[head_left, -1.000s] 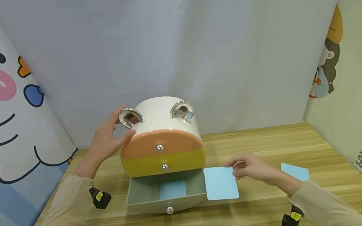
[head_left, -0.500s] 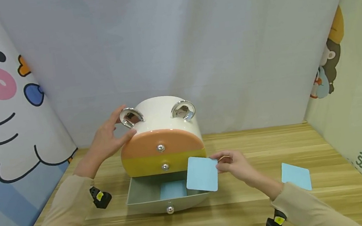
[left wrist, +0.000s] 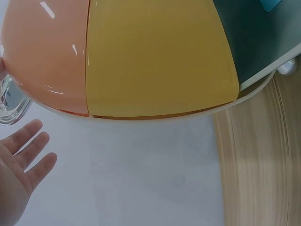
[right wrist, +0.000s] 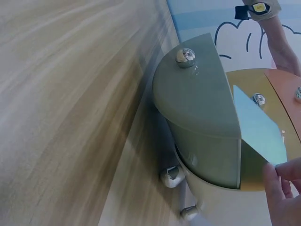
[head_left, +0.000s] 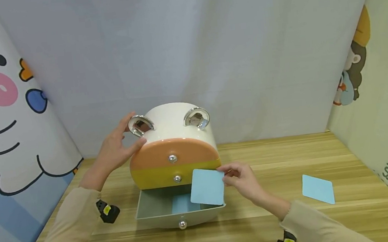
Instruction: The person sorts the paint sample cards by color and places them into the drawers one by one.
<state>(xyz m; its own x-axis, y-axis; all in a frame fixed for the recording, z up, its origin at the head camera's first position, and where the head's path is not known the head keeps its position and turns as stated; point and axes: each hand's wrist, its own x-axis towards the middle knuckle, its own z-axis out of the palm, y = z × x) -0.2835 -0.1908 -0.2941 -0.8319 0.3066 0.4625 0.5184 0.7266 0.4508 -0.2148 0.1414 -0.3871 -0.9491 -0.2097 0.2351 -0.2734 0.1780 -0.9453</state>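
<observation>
A small drawer cabinet [head_left: 179, 118] stands on the table, white on top with two silver ear-like rings. Its orange and yellow drawers are closed, while the grey-green bottom drawer [head_left: 153, 205] is pulled out. My left hand [head_left: 112, 148] rests on the cabinet's upper left, beside one silver ring; in the left wrist view its fingers [left wrist: 40, 167] look straight and spread. Between thumb and fingers, my right hand [head_left: 242, 181] pinches a light blue square card [head_left: 206, 187] by its edge, tilted over the right part of the open drawer. Another blue card [head_left: 180, 204] lies inside the drawer, partly covered.
A further blue card [head_left: 317, 189] lies on the wooden table [head_left: 327, 153] at the right. Behind stands a pale cloth wall [head_left: 261, 49]. Printed cartoon panels flank the table on the left [head_left: 4, 130] and right [head_left: 377, 124].
My right hand has carried the blue card leftward, from beside the drawer to above its right part. The left hand has stayed on the cabinet.
</observation>
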